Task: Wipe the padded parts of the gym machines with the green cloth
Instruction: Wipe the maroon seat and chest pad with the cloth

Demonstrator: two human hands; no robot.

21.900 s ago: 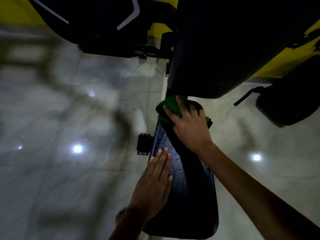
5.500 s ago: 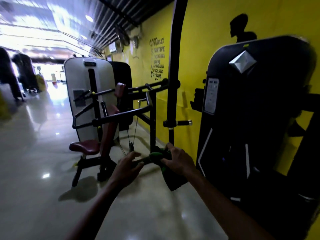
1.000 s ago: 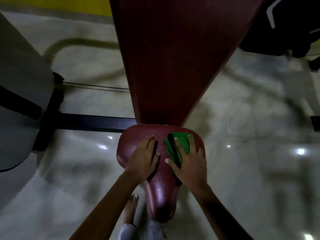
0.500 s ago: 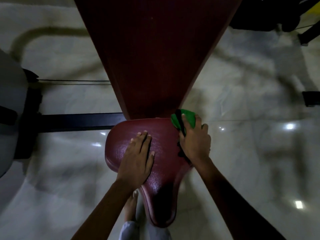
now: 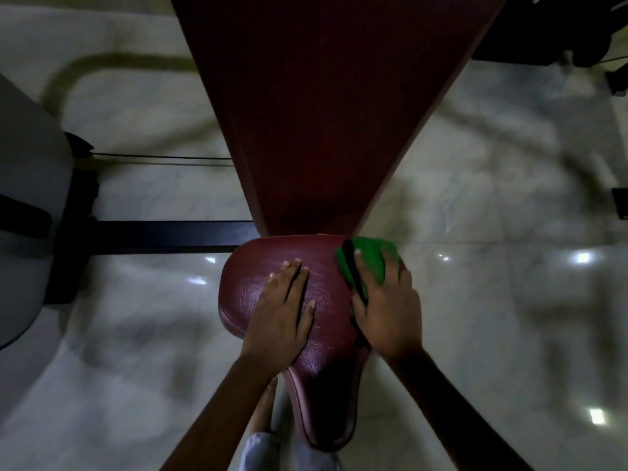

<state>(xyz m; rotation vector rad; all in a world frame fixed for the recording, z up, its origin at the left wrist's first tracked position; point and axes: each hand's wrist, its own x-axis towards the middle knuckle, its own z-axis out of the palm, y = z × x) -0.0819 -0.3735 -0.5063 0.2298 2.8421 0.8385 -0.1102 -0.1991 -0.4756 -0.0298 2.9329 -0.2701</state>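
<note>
Down at the bottom edge, a bare foot (image 5: 263, 407) stands on the pale glossy floor (image 5: 475, 334), with a light trouser hem (image 5: 258, 450) just below it. Right beside the foot, the narrow nose of the maroon padded seat (image 5: 323, 368) points toward the person. Both forearms reach in over it.

The left hand (image 5: 282, 317) lies flat on the seat's left half, fingers straight and close together, palm down on the padding; that grip is open, holding nothing, simply pressing. The right hand (image 5: 387, 311) sits on the seat's right side, its grip spread over the green cloth (image 5: 368, 263), fingers extended on top of it and pressing it onto the padding. A dark stripe runs along the cloth's left fold. The cloth is bunched at the seat's far right corner, partly under the hand and partly poking out beyond the fingertips, close to where the seat meets the backrest.

Just past that, the maroon backrest pad (image 5: 323, 113) rises and widens toward the top of the view. To the left, a black frame bar (image 5: 163, 236) runs across the floor to a grey machine housing (image 5: 23, 215), with a thin cable (image 5: 163, 159) stretched above it. Ceiling lights glint on the tiles at right, and dark machine parts (image 5: 543, 32) fill the far right corner.
</note>
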